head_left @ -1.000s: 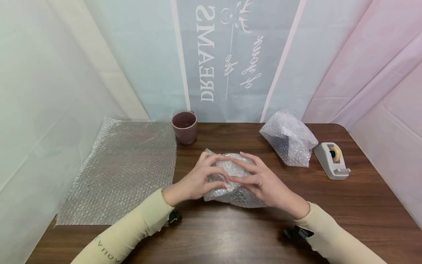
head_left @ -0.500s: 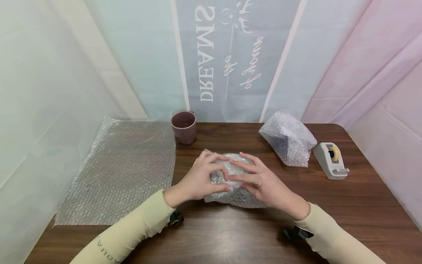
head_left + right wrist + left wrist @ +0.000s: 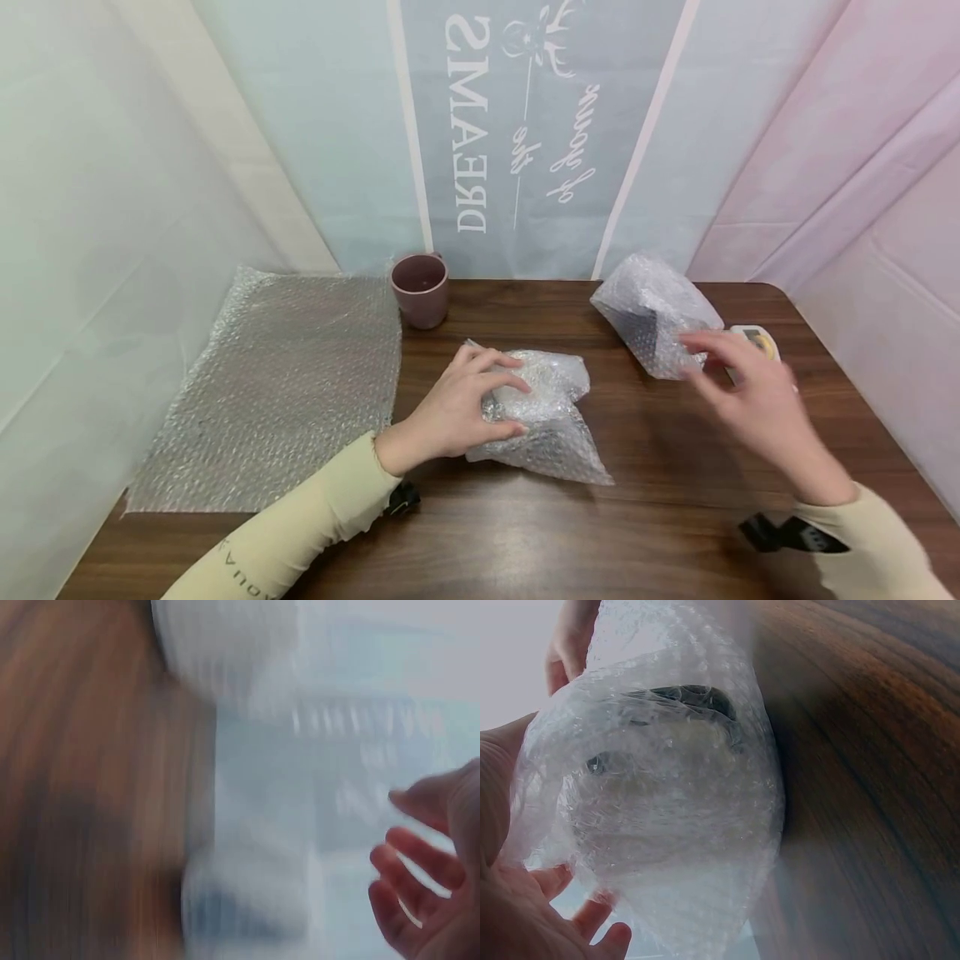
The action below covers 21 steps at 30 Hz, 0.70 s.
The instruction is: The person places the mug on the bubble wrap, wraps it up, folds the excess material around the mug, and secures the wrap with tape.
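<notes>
Lying left of grip: bubble-wrap sheet (image 3: 285,383); mug (image 3: 420,296) beyond. Left hand (image 3: 461,404) grasps wrapped bundle (image 3: 547,425), fingers curled over it, on table (image 3: 487,542). Right of grip: second bundle (image 3: 651,304); right hand (image 3: 765,408) free, fingers loosely bent, partly hiding tape dispenser (image 3: 763,340).

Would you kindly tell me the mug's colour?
Dull purplish brown; the mug shows best in the head view.

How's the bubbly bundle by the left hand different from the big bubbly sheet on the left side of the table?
The bundle is bunched up and lumpy, while the sheet lies spread out flat. The sheet covers more of the table than the bundle does. The left hand holds the bundle, but no hand holds the sheet. Both are see-through bubble wrap.
</notes>
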Motion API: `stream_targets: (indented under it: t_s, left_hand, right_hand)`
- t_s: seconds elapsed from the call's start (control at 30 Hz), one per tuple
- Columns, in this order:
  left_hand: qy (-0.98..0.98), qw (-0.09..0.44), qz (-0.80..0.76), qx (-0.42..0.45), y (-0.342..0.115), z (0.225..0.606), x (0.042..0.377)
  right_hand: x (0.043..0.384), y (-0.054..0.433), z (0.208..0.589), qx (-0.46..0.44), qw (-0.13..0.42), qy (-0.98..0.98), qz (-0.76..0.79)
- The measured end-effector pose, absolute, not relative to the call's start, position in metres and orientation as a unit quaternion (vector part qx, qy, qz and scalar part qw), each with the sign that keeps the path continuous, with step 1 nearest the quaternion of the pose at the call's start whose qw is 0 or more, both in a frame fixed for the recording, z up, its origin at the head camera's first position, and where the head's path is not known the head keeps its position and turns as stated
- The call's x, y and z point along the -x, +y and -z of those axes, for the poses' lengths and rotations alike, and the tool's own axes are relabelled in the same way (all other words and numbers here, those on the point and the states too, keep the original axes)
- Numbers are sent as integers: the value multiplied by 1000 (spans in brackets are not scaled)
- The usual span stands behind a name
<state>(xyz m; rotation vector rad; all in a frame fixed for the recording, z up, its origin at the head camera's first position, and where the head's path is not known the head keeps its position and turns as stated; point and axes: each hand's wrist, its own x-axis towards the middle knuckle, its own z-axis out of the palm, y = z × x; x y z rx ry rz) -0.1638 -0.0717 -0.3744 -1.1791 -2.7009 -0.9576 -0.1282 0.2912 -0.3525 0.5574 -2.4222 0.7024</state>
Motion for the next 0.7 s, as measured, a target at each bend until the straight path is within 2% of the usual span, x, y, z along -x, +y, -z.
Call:
stream_targets:
  t_s: [0.1,0.2,0.33,0.43,0.5,0.7]
  left_hand:
    - [-871,22,310,381,-72,375,164]
    - [-869,20,314,381,-72,376,165]
    - [-869,17,317,380,-72,378,166]
    - [-869,19,318,379,-72,378,166]
    - [-869,20,319,378,-72,379,166]
    - [-867,15,324,379,-72,380,167]
  right_hand:
    - [126,340,355,-85,263,-931,-237]
    - [126,382,364,17,190,-953,-236]
    - [127,415,382,65,78,-967,-234]
    - [129,425,393,70,34,-969,-236]
    - [130,428,398,72,27,-967,-243]
    - [127,423,401,103,57,-957,-267]
